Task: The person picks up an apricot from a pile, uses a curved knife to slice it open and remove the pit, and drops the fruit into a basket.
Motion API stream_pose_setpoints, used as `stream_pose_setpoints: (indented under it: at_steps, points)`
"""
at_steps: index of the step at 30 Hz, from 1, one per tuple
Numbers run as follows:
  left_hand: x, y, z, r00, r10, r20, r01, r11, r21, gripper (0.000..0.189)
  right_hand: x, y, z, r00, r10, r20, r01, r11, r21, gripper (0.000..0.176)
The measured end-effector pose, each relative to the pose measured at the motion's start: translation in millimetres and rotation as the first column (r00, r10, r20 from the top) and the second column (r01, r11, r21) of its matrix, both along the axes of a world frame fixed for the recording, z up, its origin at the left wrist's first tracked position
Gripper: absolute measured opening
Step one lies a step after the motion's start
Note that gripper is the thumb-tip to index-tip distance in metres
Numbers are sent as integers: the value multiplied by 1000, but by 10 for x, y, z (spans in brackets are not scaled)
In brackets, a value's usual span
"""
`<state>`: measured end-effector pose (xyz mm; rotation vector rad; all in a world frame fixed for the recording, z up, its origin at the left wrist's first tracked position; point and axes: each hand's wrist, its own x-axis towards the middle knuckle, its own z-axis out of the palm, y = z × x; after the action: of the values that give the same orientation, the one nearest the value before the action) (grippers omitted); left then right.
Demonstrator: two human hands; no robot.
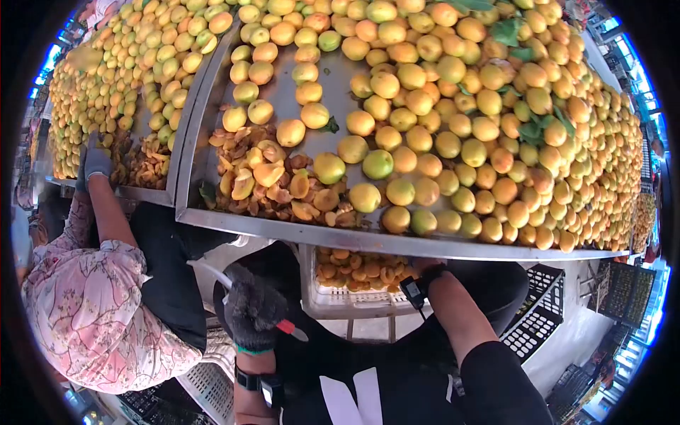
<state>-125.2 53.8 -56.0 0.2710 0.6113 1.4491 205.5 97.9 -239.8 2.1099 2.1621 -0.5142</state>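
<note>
The gloved left hand (255, 308) is wrapped around a slender tool (286, 326); the right hand (427, 263) lies mostly hidden at the bench (397, 244), its grip indeterminable. Sound handling probably calls for a firm grasp, tip clear of the right hand. The tool appears pale at far left, red and grey at near right. To its right: a white crate (354, 310) holding orange fruit halves (358, 270).

The left hand (255, 304) wears a dark glove and holds a small tool (286, 326) with a red part. The right hand (427, 264) is mostly hidden by the metal table (397, 245), near a white crate (347, 297) of cut fruit (360, 270). Yellow fruit (473, 152) fills much of the table. On the left is another person's gray glove (97, 163)
</note>
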Motion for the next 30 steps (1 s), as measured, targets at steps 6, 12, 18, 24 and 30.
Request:
stream_pose_setpoints:
  at_steps: [6,12,18,24,30]
  points:
    - [16,-1,-65,999,-24,-45,22,999,-47,16,-214,522,200,933,120,-339,-247,899,-361,34]
    - [157,137,72,997,-36,61,43,992,-122,18,-276,496,494,755,155,-636,-551,677,-488,33]
    - [178,38,106,997,-68,41,72,993,-90,16,-153,-55,688,577,99,-810,-761,424,-490,32]
    - [139,-9,154,999,-44,32,45,998,-32,18,-789,314,2492,68,-589,-806,-461,698,-549,32]
    - [125,-40,154,1000,-8,28,14,976,-219,13,-852,946,2496,-55,-465,-883,-143,879,-454,34]
